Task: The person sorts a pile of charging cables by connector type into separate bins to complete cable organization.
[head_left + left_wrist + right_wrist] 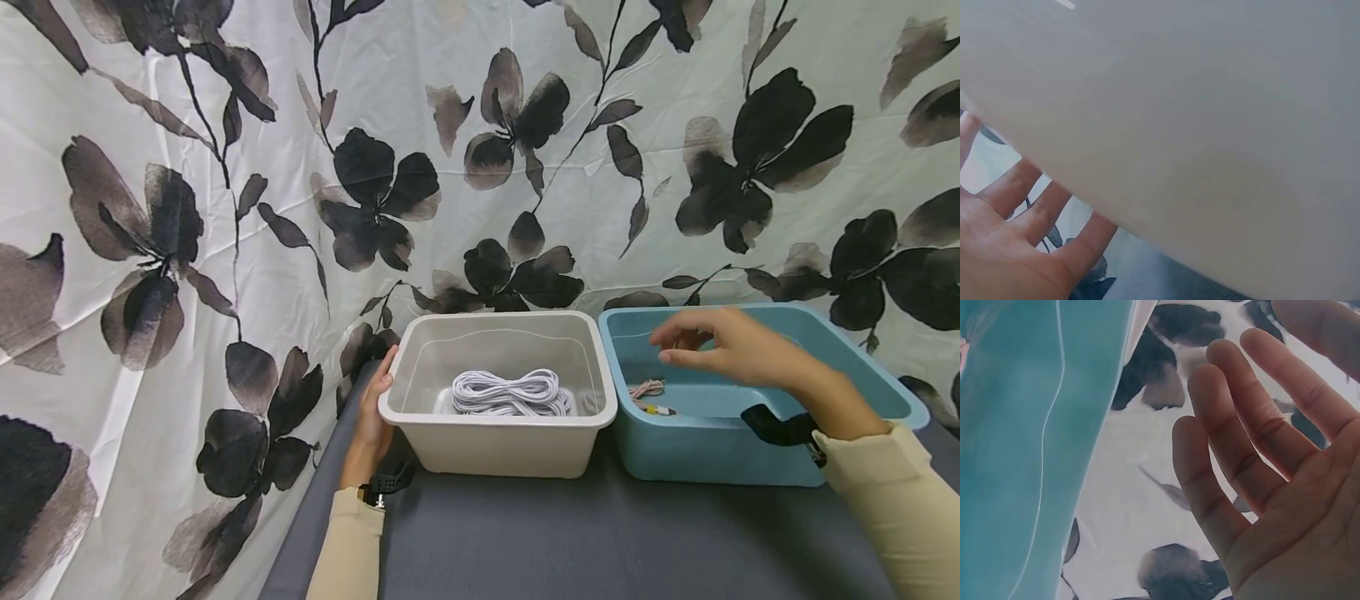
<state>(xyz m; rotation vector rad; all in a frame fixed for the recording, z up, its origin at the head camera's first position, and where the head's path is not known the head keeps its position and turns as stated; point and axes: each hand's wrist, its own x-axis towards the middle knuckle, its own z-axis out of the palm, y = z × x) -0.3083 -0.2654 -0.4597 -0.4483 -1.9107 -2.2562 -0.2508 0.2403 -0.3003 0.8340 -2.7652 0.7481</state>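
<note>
A pale beige plastic bin (495, 446) holds a looped bundle of white cable (513, 393). Against its left wall rests my left hand (372, 417), fingers extended along the side near the rim. In the left wrist view those fingers (1035, 209) pass partly out of sight behind the bin's wall. My right hand (708, 342) hovers over the blue bin (720, 454) with loosely bent fingers and nothing in its grasp. Inside the blue bin, at its left end, lie a small pinkish cable bundle (647, 389) and a yellow-and-white cable connector (658, 409).
The two bins stand side by side, rims close together, on a dark grey cloth surface (525, 533). A white floral-print fabric (420, 100) hangs behind and to the left. Each wrist wears a black strap, the right one (776, 425) overlapping the blue bin's front rim.
</note>
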